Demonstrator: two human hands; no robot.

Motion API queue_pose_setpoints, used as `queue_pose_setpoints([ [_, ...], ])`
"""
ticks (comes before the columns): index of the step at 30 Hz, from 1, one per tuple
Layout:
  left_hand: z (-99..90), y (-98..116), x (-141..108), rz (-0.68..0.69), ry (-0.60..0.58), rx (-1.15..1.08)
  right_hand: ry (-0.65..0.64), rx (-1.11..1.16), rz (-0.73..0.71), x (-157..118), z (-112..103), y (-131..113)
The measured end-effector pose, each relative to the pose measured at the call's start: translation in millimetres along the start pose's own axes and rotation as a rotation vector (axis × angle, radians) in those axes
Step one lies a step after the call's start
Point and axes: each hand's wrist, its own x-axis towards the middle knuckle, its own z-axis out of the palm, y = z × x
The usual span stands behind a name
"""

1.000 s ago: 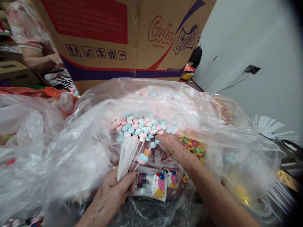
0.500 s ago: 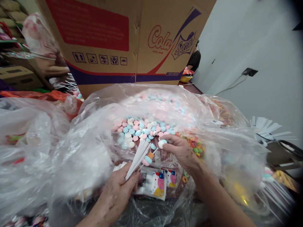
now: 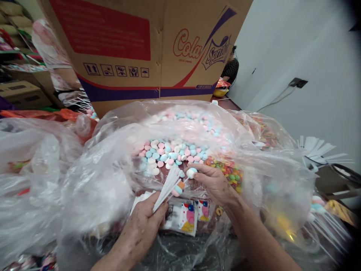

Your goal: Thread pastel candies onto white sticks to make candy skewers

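My left hand (image 3: pixel 146 216) is closed round a bundle of thin white sticks (image 3: pixel 167 188) that fan out toward the far side. Beside the bundle's right edge is a stick with orange, blue and pink marshmallows (image 3: pixel 177 189) on it. Thumb and fingers of my right hand (image 3: pixel 216 180) pinch a white and pale blue marshmallow (image 3: pixel 192 172), close to a stick's tip; whether the stick has gone in I cannot tell. Beyond both hands lies a pile of pink, blue and white marshmallows (image 3: pixel 169 152) in a clear plastic bag (image 3: pixel 118 131).
Colourful ring gummies (image 3: pixel 232 175) lie right of the pile. Small printed packets (image 3: pixel 186 218) sit below my hands. A large cardboard box (image 3: pixel 158 49) stands behind. White sticks (image 3: pixel 318 150) and finished marshmallow skewers (image 3: pixel 321 214) are at right. Another person (image 3: pixel 53 56) is at back left.
The marshmallow in my right hand has moved slightly left and up against a stick's tip. My left hand with the bundle has shifted a little to the right.
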Motion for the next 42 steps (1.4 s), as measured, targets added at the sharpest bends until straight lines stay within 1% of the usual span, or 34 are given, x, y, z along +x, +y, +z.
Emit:
queue_pose_setpoints([
  [3, 1.7, -0.4, 0.2, -0.010, 0.018, 0.001, -0.023, -0.048, -0.010, -1.1, -1.8, 2.2],
  [6, 4.5, -0.4, 0.0, -0.009, 0.031, -0.003, -0.041, -0.185, -0.031, -3.3, -2.6, 2.0],
  [10, 9.2, 1.4, -1.1, -0.004, 0.068, -0.044, -0.031, -0.436, -0.143, -7.8, -0.8, 2.3],
  [14, 13.2, 4.6, -1.3, -0.009, 0.105, -0.077, -0.057, -0.578, -0.229, -11.9, 1.5, 4.9],
  [20, 17.4, 6.6, -0.9, 0.004, 0.149, -0.115, -0.051, -0.620, -0.221, -18.4, 7.4, 2.4],
  [25, 16.7, 3.7, 0.5, 0.025, 0.193, -0.108, -0.086, -0.667, -0.307, -23.9, 14.5, 1.1],
  [30, 19.1, -0.1, 0.1, 0.020, 0.125, -0.141, -0.119, -0.721, -0.401, -25.3, 16.9, 12.2],
  [32, 20.8, -2.4, -0.1, 0.020, 0.118, -0.157, -0.153, -0.739, -0.398, -26.0, 17.9, 15.8],
  [34, 22.3, -5.0, 0.1, 0.032, 0.143, -0.156, -0.189, -0.751, -0.381, -27.4, 19.9, 16.8],
  [37, 24.6, -9.2, 1.4, 0.031, 0.164, -0.153, -0.227, -0.759, -0.379, -30.5, 24.5, 13.7],
  [39, 26.3, -11.0, 2.7, 0.029, 0.165, -0.201, -0.240, -0.762, -0.393, -33.2, 26.4, 9.3],
  [41, 27.3, -10.7, 3.5, 0.014, 0.165, -0.286, -0.227, -0.767, -0.402, -35.8, 24.0, 3.6],
  [42, 27.2, -9.5, 3.5, -0.008, 0.159, -0.334, -0.195, -0.767, -0.402, -36.7, 20.2, 0.5],
])
